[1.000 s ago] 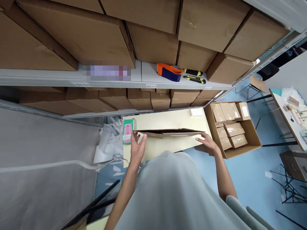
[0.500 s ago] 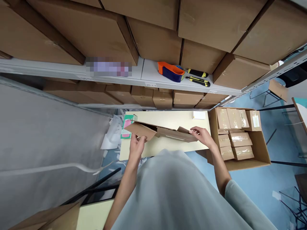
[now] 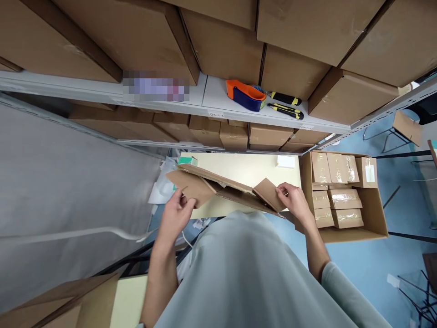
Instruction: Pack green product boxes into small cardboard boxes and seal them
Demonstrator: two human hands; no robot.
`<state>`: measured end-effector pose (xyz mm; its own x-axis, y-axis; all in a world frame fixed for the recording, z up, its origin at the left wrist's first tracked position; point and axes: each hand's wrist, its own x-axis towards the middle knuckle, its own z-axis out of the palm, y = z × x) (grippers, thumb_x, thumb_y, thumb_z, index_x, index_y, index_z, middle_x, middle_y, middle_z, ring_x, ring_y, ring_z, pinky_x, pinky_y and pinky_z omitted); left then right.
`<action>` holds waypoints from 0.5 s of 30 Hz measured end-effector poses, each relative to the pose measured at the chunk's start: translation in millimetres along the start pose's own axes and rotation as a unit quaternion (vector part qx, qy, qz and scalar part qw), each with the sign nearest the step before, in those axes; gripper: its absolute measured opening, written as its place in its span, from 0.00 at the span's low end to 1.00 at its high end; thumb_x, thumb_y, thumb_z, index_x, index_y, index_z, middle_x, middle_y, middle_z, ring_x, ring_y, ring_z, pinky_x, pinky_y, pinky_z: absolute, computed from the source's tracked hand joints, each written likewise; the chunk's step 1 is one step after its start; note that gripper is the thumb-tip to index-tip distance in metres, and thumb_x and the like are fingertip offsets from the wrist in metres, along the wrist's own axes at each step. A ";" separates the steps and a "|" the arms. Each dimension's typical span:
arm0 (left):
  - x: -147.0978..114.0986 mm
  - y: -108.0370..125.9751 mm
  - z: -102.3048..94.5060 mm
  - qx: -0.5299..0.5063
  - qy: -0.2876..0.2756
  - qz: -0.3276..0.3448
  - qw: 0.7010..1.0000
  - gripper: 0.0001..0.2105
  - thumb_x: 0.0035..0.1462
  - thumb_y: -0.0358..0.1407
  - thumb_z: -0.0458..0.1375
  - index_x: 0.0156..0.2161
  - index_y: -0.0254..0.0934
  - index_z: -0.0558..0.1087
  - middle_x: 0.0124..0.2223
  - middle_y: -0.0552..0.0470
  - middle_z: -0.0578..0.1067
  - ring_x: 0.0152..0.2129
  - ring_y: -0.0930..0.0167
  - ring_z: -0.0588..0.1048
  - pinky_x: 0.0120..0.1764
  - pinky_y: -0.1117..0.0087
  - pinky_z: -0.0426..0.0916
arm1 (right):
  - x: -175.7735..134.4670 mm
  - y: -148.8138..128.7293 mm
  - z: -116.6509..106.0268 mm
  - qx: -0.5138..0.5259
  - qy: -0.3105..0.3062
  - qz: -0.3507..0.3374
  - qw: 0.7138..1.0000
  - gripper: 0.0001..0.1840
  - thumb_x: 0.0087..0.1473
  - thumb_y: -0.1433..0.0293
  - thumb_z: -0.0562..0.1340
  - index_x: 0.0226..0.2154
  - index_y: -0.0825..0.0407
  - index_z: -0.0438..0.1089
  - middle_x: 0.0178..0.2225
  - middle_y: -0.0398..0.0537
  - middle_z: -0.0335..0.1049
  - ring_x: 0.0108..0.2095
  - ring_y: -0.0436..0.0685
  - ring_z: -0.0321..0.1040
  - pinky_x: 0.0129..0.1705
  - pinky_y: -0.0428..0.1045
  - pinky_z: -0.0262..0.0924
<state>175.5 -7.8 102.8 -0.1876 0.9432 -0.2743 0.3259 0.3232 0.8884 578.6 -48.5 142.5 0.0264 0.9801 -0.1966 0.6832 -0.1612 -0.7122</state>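
A partly unfolded cardboard box (image 3: 235, 196) is held above the cream table (image 3: 246, 163), close to my body, its flaps sticking out at both ends. My left hand (image 3: 176, 214) pinches the flap at the box's left end between thumb and fingers. At the opposite end, my right hand (image 3: 292, 199) grips the smaller right flap. Behind the box, a green carton (image 3: 187, 161) shows only in part at the table's left end. A small white box (image 3: 286, 161) lies near the table's back right corner.
A large open carton (image 3: 373, 214) with several taped boxes stands right of the table. Shelves (image 3: 191, 102) packed with cardboard boxes rise in front, bearing cutter knives (image 3: 286, 105) and an orange and blue tape dispenser (image 3: 246, 95). A wall (image 3: 68, 182) stands at left.
The cardboard box has come nearer my body and its flaps have opened wider. My left hand has moved left and down with its flap; the right hand has shifted slightly down.
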 end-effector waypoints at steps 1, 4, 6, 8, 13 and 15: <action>0.2 1.6 -1.7 0.001 -0.008 0.000 1.000 0.16 0.44 0.44 0.64 0.40 0.43 0.75 0.26 0.59 0.67 0.26 0.67 0.71 0.31 0.68 0.70 | -2.6 -2.1 1.9 -0.010 0.005 0.000 1.000 0.12 0.70 0.59 0.61 0.38 0.45 0.77 0.32 0.47 0.80 0.32 0.61 0.76 0.40 0.52 0.66; 4.0 0.9 -1.8 0.016 -0.021 -0.014 1.000 0.18 0.45 0.45 0.64 0.42 0.42 0.74 0.26 0.59 0.67 0.25 0.66 0.71 0.30 0.67 0.69 | -7.6 -4.8 12.4 -0.036 -0.005 -0.022 0.999 0.11 0.72 0.60 0.59 0.41 0.46 0.75 0.34 0.47 0.79 0.32 0.59 0.73 0.39 0.52 0.65; 9.2 -4.4 1.8 0.028 -0.018 -0.030 0.999 0.18 0.44 0.44 0.64 0.42 0.42 0.74 0.26 0.59 0.68 0.24 0.67 0.70 0.29 0.67 0.68 | -8.6 -2.9 22.8 -0.047 -0.028 -0.052 0.997 0.11 0.73 0.62 0.58 0.42 0.46 0.75 0.36 0.48 0.79 0.33 0.59 0.74 0.40 0.51 0.65; 15.6 -12.6 7.8 0.030 -0.011 -0.052 0.998 0.18 0.42 0.44 0.64 0.41 0.41 0.73 0.28 0.58 0.71 0.23 0.68 0.71 0.28 0.67 0.69 | -8.0 1.2 33.8 -0.057 -0.048 -0.078 0.994 0.11 0.74 0.62 0.57 0.43 0.46 0.74 0.39 0.50 0.80 0.34 0.59 0.75 0.40 0.51 0.64; 32.1 -34.9 26.7 -0.009 0.049 -0.096 0.994 0.18 0.43 0.43 0.61 0.40 0.40 0.71 0.32 0.54 0.75 0.24 0.69 0.74 0.26 0.67 0.75 | -5.5 3.9 50.5 -0.124 -0.103 -0.111 0.981 0.14 0.79 0.58 0.58 0.44 0.46 0.75 0.40 0.51 0.80 0.35 0.59 0.76 0.37 0.50 0.61; 38.5 -40.3 32.4 0.013 0.059 -0.098 0.993 0.16 0.47 0.45 0.61 0.41 0.40 0.71 0.32 0.53 0.76 0.25 0.67 0.76 0.27 0.67 0.76 | -6.2 -4.0 53.1 -0.169 -0.146 -0.126 0.966 0.15 0.79 0.57 0.59 0.44 0.46 0.76 0.40 0.51 0.80 0.35 0.59 0.77 0.36 0.49 0.60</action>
<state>185.2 18.0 44.6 -0.3572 0.8470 -0.3937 0.2967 0.5026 0.8120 536.9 -60.0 110.8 -0.3455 0.9011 -0.2622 0.8421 0.1744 -0.5104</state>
